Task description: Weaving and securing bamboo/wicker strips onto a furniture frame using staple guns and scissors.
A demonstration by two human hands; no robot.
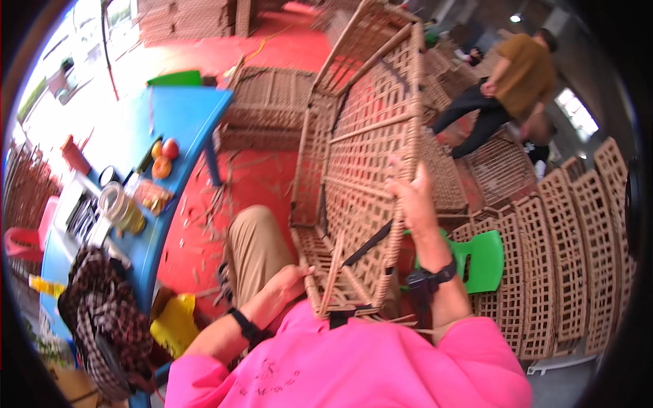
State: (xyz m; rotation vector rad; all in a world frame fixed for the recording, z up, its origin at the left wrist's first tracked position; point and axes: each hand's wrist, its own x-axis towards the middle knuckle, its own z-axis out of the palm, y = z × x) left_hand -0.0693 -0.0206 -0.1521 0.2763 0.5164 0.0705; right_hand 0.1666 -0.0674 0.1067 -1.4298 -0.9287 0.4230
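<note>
A large woven wicker basket (360, 160), brown and openwork, stands tilted on its side over my lap, its long body reaching up and away from me. Dark straps run along its edges and across its weave. My right hand (416, 204) is closed round the thick rim on the right side. At the near left corner, my left hand (289, 280) has its fingers bent against the basket's edge; the weave partly hides the fingertips. Loose strips of cane stick out at the near end, by my pink shirt.
A blue table (187, 129) at left carries fruit (162, 166), a glass jar (121, 207) and a checked cloth (105, 313). Stacked wicker panels (564, 251) and a green chair (479, 262) stand at right. Cane scraps litter the red floor (194, 245). A person (520, 75) bends at far right.
</note>
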